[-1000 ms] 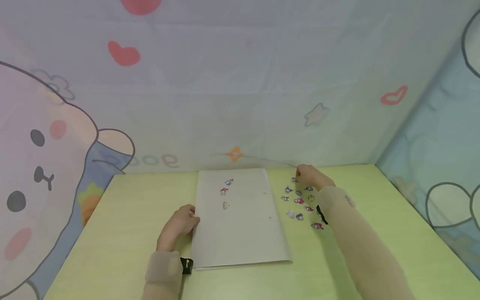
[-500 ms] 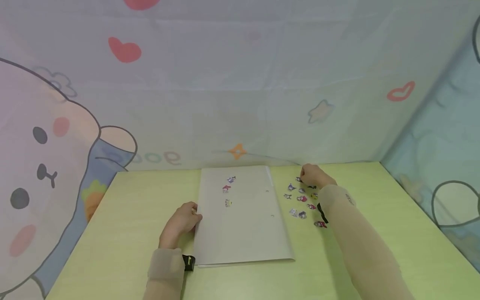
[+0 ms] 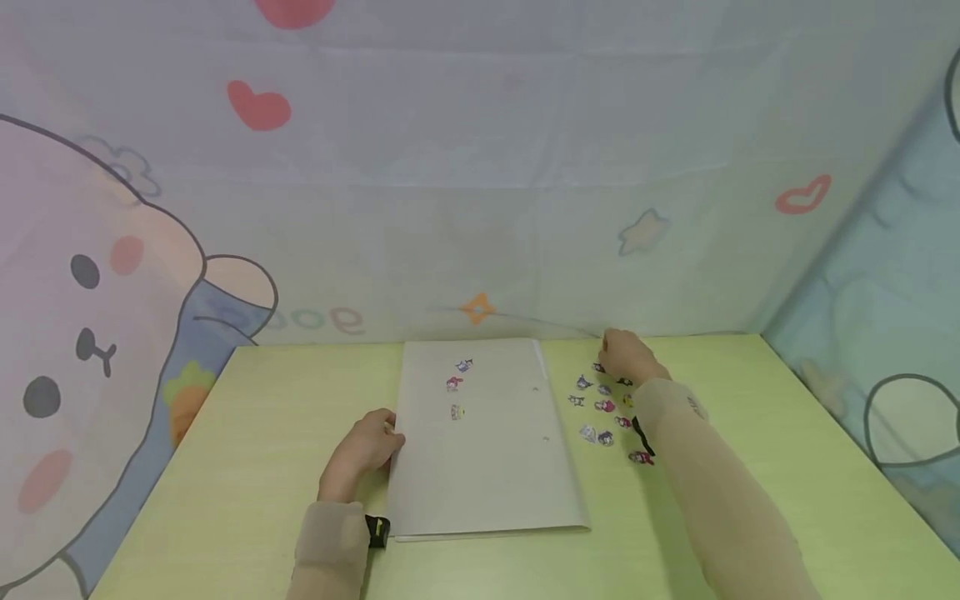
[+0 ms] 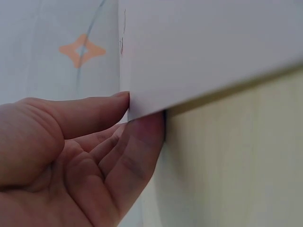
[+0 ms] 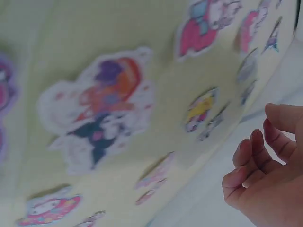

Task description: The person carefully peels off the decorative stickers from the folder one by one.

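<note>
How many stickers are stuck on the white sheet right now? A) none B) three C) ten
B: three small stickers sit in a column near the top of the white sheet, while the rest lie loose on the green table by the right hand.

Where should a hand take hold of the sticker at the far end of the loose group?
The sticker lies flat on the table, so probably lift one edge with a fingertip, then pinch it, coming from above where the right hand hovers.
</note>
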A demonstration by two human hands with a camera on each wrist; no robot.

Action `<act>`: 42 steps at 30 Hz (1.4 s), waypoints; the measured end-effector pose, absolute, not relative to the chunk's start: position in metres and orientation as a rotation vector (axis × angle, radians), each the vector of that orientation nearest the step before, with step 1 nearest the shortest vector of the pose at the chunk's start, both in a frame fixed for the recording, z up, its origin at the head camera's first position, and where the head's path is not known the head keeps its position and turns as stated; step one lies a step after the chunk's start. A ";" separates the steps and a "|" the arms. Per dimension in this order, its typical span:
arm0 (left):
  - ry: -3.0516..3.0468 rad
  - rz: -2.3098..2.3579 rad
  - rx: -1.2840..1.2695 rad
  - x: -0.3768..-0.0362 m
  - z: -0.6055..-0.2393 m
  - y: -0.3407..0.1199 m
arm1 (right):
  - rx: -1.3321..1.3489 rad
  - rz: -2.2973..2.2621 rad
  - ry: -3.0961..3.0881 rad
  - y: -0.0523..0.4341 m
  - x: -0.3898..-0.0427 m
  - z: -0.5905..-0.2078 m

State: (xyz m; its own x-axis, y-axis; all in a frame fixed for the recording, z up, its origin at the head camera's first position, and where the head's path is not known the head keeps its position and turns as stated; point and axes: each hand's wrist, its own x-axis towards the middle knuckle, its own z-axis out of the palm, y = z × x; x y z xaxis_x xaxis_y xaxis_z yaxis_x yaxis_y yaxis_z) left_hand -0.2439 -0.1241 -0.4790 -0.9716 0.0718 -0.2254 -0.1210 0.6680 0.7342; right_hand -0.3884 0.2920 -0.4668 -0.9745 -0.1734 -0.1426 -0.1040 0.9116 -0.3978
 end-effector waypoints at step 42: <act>2.667 1.185 -0.056 -0.241 -0.478 -0.125 | -0.529 -0.536 2.846 0.090 -0.376 -0.465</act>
State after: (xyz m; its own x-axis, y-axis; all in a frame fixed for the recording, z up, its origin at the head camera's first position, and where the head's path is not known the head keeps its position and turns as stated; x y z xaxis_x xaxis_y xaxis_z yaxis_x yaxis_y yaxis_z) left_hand -0.2407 -0.1248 -0.4779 -0.9746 0.0549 -0.2172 -0.1244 0.6736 0.7285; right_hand -0.3758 0.0897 -0.4647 -0.9167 -0.3797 -0.1246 -0.3083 0.8704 -0.3839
